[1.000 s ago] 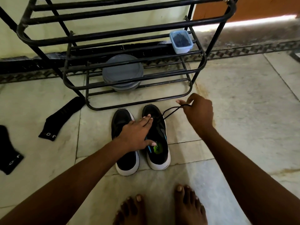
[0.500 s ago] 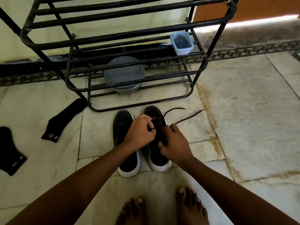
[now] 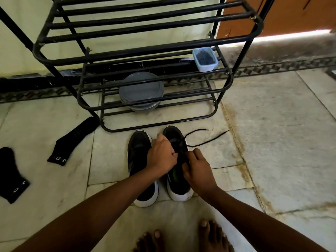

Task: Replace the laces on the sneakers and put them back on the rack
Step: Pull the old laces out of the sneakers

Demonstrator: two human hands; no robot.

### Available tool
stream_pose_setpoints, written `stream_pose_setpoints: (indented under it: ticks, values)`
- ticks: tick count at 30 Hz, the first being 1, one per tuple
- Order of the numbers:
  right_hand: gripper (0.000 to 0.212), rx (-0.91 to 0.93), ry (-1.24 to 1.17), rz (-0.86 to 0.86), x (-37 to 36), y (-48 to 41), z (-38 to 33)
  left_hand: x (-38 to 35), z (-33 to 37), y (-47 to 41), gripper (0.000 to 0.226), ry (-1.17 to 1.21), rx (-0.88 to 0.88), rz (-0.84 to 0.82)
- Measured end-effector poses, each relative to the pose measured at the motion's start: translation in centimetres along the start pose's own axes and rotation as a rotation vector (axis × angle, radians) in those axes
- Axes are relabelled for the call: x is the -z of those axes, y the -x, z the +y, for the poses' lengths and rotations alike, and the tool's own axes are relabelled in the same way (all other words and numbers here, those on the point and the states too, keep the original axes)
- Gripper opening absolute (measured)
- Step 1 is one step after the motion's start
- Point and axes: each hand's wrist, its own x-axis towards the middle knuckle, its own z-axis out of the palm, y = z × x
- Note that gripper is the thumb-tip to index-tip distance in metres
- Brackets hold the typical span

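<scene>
Where my two hands are meeting, the sneaker [image 3: 179, 192] is standing on the floor tiles [image 3: 272, 142], toe pointing away from me (head view). My left hand [image 3: 161, 157] is lying across from the left with its fingers curled down onto the upper of this sneaker, gripping it over the eyelet rows. Whether those fingers are also catching the lace [image 3: 214, 137] I cannot tell. My right hand [image 3: 199, 170] is pinching the black lace between thumb and fingertips at the throat of the sneaker, just beside the left knuckles. Beyond the pinch, two loose ends of the lace are trailing off the toe and lying on the tiles, ahead and right of my grip. The second sneaker [image 3: 139, 151] is standing just left of my left hand, parallel to the first, its heel end partly hidden under my left wrist. Straight ahead of both hands, the black metal rack [image 3: 127, 52] is standing near the sneaker toes, apart from them. Low in the rack a grey lidded container [image 3: 141, 90] is sitting, and on a shelf above, ahead and right of my grip, a small blue-rimmed box [image 3: 205, 59] is resting. Well left of my left hand, one black sock [image 3: 72, 140] and a farther sock [image 3: 11, 175] are lying flat on the tiles.
</scene>
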Motion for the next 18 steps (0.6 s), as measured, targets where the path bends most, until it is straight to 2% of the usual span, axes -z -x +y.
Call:
stream_pose_setpoints:
  ticks: [5, 9, 13, 14, 16, 18]
  values:
    - [0.017, -0.017, 0.007, -0.01, -0.1, 0.0, 0.0, 0.4, 0.5, -1.4, 0.022, 0.003, 0.159, -0.156]
    - [0.031, -0.03, 0.024, -0.034, 0.1, -0.3, -0.3, 1.4, 0.4, -3.0, 0.031, 0.254, 0.298, -0.3]
    - [0.036, -0.043, 0.028, -0.045, 0.1, -0.1, -0.8, 0.6, 1.7, -2.9, 0.037, 0.388, 0.383, -0.356]
    - [0.036, -0.044, 0.023, -0.046, 0.1, -0.1, -0.8, 0.6, 2.3, -2.6, 0.035, 0.437, 0.418, -0.356]
    - [0.036, -0.054, 0.01, -0.048, 0.2, 0.0, -0.8, 1.3, 2.9, -2.3, 0.023, 0.585, 0.481, -0.256]
    - [0.036, -0.073, -0.018, -0.046, 0.4, 0.0, -0.7, 3.0, 2.7, -2.0, 0.028, 0.784, 0.502, -0.111]
